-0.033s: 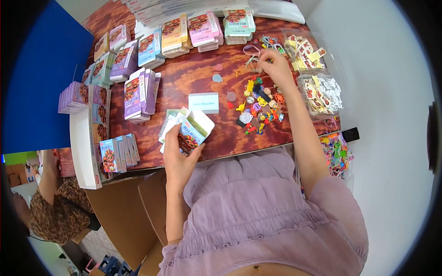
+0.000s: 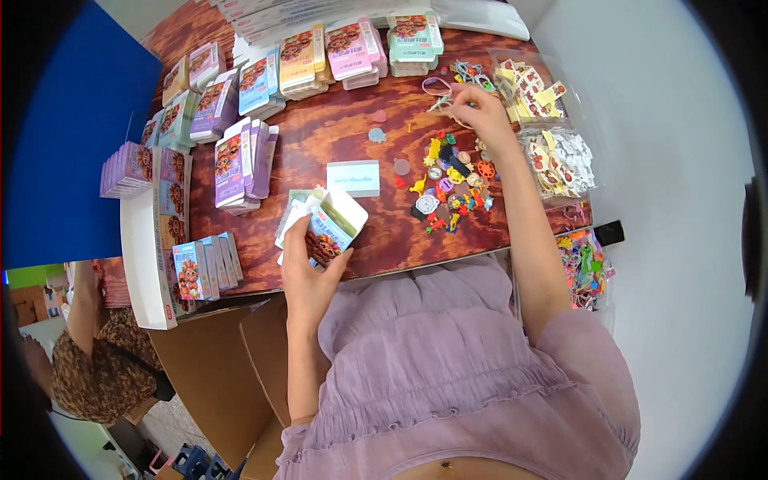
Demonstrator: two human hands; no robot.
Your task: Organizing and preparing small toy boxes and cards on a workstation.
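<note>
My left hand [image 2: 312, 276] is closed around a small light-blue printed carton [image 2: 330, 232] near the table's front edge. Its top end gapes, with a white flap [image 2: 352, 210] sticking out to the right. Under the carton lie other pieces, partly hidden. Farther right, my right hand [image 2: 485, 120] pinches what looks like a pale looped band; the fingertips partly hide it. Beside those fingers lie a pink band [image 2: 436, 86] and a tangle of grey-green bands [image 2: 472, 74]. Just below the right hand spreads a pile of small colourful charms [image 2: 454, 180].
Stacks of cartons, such as purple [image 2: 232, 172], yellow [image 2: 302, 64] and mint [image 2: 414, 48], line the table's back and left. A pale blue card [image 2: 353, 178] lies mid-table. Clear trays of stickers [image 2: 530, 90] stand at right. Another person [image 2: 104, 360] is at lower left.
My right hand has shifted slightly down and right, and a pale strand now shows beneath its fingers. The carton in my left hand has moved slightly left.
</note>
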